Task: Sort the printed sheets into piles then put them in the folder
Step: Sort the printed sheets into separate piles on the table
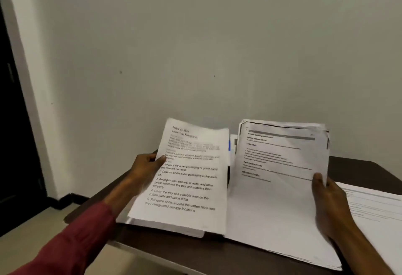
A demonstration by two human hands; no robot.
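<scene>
Right hand (328, 200), nearest the camera, grips the right edge of a thick stack of printed sheets (272, 187). Its thumb (318, 177) lies on the top page and the other fingers are hidden behind the paper. This stack is tilted up toward the viewer, with its lower edge down on the dark brown table (174, 250). The headings on its top page are too blurred to read with certainty.

Just right of that hand, more loose sheets (378, 209) lie flat on the table.

Across from it, the left hand (148, 163) comes out of a dark red sleeve (76, 242) and pinches the left edge of a second batch of sheets (187, 176), thumb on the printed face. That top page carries a numbered list running from 1 to 5 under a title about guest tray preparation. Beneath this batch a pale cover with a rounded corner (195, 233) rests on the table; whether it is the folder I cannot tell.

Between the 2 held batches, farther back, a small blue and white item (232, 144) shows, unclear in kind.

Behind the table stands a plain grey wall (195, 57), with a dark door (13, 122) at far left and pale floor (43, 226) below it.
</scene>
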